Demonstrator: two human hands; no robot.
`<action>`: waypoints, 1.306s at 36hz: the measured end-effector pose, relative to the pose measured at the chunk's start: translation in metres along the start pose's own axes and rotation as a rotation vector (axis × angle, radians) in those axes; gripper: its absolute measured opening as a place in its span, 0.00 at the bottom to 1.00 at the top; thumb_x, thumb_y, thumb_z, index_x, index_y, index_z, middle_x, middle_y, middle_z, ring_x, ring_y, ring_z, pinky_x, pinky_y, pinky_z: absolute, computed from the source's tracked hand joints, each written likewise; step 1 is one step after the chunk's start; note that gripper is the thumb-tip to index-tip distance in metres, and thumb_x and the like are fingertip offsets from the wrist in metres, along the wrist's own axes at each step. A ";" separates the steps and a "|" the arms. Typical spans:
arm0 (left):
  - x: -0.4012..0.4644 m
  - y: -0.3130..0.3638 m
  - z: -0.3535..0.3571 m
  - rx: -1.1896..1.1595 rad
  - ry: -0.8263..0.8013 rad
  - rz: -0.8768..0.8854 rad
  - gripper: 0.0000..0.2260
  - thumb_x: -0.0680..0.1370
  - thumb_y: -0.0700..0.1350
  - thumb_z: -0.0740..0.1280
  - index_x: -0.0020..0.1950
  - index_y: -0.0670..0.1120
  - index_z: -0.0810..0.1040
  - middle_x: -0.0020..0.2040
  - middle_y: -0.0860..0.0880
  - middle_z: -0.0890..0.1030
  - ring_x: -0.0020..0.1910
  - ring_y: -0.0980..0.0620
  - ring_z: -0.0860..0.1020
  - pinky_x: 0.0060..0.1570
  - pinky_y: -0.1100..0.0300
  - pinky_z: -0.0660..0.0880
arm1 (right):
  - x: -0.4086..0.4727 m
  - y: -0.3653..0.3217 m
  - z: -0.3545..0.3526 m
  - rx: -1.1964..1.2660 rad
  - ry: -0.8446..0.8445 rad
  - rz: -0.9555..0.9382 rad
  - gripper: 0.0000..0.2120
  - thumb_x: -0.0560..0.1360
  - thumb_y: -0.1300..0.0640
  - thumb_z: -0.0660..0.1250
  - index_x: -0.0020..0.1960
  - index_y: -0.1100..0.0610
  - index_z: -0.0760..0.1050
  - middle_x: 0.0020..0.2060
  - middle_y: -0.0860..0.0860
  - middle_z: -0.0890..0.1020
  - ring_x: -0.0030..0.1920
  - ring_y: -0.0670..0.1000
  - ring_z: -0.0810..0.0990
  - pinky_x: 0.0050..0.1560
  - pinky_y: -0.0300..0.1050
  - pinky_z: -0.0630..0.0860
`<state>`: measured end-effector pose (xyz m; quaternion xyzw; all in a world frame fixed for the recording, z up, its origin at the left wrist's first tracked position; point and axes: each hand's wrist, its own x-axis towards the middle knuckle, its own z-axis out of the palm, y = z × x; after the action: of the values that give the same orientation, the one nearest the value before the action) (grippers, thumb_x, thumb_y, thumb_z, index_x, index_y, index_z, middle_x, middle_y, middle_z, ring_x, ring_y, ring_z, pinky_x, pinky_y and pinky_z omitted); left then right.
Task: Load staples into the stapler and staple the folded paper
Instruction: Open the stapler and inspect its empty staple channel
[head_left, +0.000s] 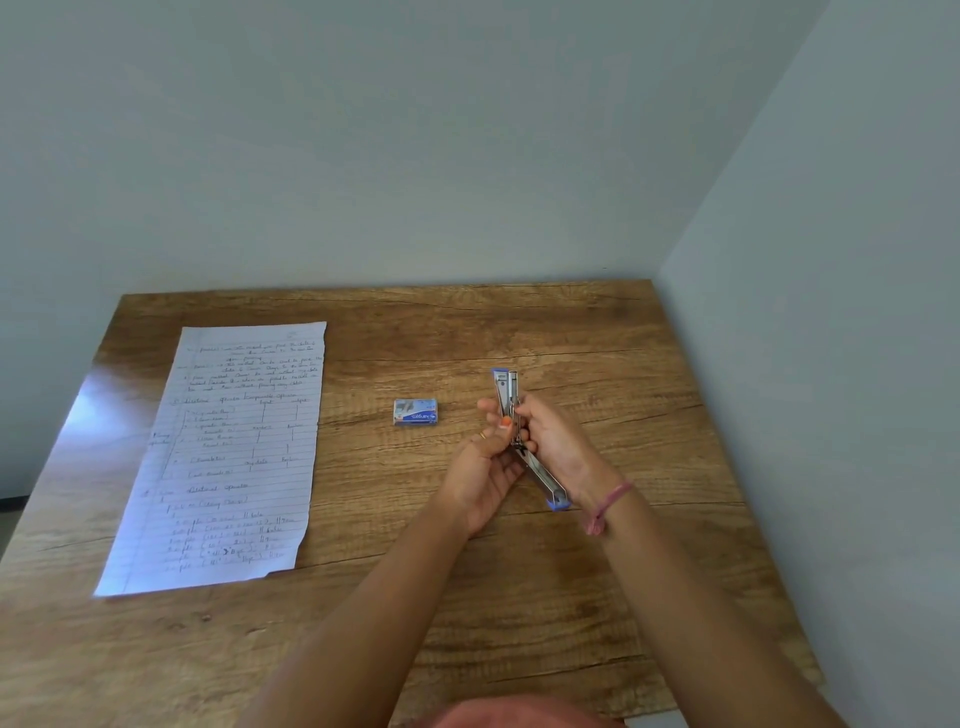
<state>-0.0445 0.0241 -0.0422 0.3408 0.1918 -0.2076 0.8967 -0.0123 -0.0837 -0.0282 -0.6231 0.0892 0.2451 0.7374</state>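
I have the stapler (511, 415) swung open above the desk (597, 332), both hands' fingers (522, 410) clamped on it. I'd steady the channel, then fetch staples from the box (415, 412) just left.

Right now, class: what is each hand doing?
Left hand: closed on the opened stapler at its middle.
Right hand: grip closed on the same stapler.
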 end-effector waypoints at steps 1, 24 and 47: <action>0.000 0.000 0.000 0.001 0.002 -0.001 0.08 0.81 0.38 0.60 0.51 0.41 0.79 0.41 0.47 0.82 0.39 0.54 0.81 0.45 0.60 0.78 | -0.001 -0.001 0.000 0.007 -0.009 0.000 0.19 0.79 0.60 0.52 0.53 0.55 0.82 0.55 0.51 0.85 0.51 0.48 0.82 0.51 0.41 0.78; 0.005 0.001 0.003 -0.043 0.080 -0.009 0.09 0.82 0.39 0.59 0.56 0.41 0.78 0.43 0.46 0.81 0.41 0.52 0.79 0.50 0.58 0.75 | 0.004 -0.005 0.006 -0.077 0.098 0.092 0.14 0.82 0.61 0.56 0.62 0.64 0.77 0.33 0.41 0.85 0.32 0.35 0.81 0.28 0.26 0.70; 0.000 0.005 0.007 -0.022 0.050 -0.025 0.07 0.81 0.40 0.60 0.50 0.41 0.78 0.42 0.47 0.81 0.40 0.53 0.79 0.46 0.61 0.77 | 0.020 -0.023 0.010 0.054 0.094 0.226 0.20 0.77 0.50 0.58 0.57 0.63 0.79 0.39 0.52 0.86 0.40 0.48 0.75 0.40 0.43 0.66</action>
<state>-0.0411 0.0228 -0.0351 0.3334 0.2205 -0.2078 0.8928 0.0142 -0.0718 -0.0149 -0.6000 0.1999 0.2944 0.7165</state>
